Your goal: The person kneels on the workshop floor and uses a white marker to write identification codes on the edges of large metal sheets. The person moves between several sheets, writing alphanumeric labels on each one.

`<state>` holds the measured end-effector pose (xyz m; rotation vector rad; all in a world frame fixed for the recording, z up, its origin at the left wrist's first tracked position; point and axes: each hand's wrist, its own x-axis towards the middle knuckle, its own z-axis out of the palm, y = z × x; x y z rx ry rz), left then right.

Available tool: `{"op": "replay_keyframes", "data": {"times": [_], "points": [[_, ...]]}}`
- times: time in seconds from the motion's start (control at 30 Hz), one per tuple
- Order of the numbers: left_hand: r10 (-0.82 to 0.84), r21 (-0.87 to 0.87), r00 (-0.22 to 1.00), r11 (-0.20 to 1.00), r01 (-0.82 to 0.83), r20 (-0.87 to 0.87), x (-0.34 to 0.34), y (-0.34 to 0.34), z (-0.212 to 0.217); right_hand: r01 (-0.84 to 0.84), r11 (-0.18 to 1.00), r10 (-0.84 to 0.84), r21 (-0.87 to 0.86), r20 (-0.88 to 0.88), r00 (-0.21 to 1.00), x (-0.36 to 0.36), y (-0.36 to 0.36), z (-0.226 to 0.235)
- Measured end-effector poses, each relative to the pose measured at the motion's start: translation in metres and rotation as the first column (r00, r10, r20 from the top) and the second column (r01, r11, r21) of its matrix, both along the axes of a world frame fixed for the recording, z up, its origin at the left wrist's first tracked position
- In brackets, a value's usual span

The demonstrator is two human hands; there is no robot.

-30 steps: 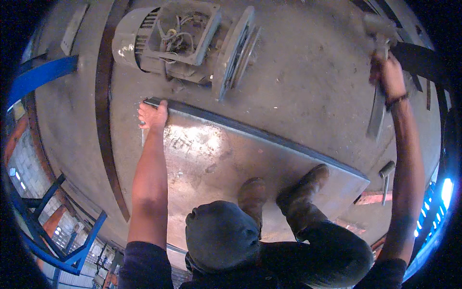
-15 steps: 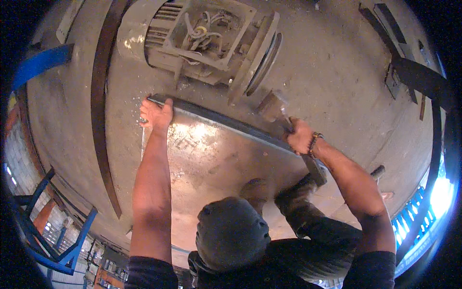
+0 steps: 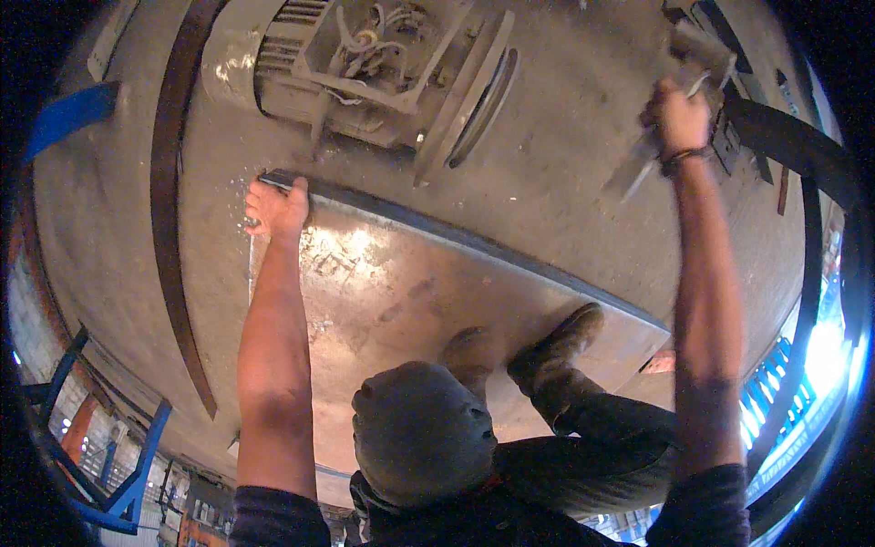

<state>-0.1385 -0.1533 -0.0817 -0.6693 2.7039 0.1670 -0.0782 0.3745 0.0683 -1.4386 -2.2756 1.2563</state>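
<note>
A large metal sheet with a raised dark edge lies on the floor in front of me. My left hand grips its far left corner, the thumb on top and the fingers wrapped round the edge. Up at the far right, off the sheet, my right hand is closed on a hammer. The hammer has a blocky metal head beyond the fist, and its handle sticks out below; motion blurs it. My boot rests on the near right part of the sheet.
A dusty electric motor with exposed wires stands just beyond the sheet. A long dark metal strip lies on the left. Dark metal bars lie at the far right. Blue metal frames stand at the lower left.
My right hand has swung the hammer away from the sheet's raised edge, up and to the right. My left hand keeps its hold on the corner. The view has shifted slightly.
</note>
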Motion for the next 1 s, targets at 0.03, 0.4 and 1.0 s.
{"op": "replay_keyframes", "data": {"times": [0.03,0.4,1.0], "points": [[0.004,-0.021,1.0,1.0,-0.004,0.001,-0.002,-0.008,0.003,-0.062,0.998,0.056,0.017,0.254,0.966,0.013,-0.049,-0.008],[0.026,0.005,1.0,1.0,-0.026,-0.007,-0.002,-0.004,0.003,-0.338,0.611,0.777,-0.715,0.461,0.428,0.134,-0.178,-0.004],[-0.005,-0.078,1.0,0.997,0.006,0.009,0.001,-0.007,0.004,-0.34,0.934,0.352,-0.109,0.435,0.829,0.097,-0.088,-0.024]]}}
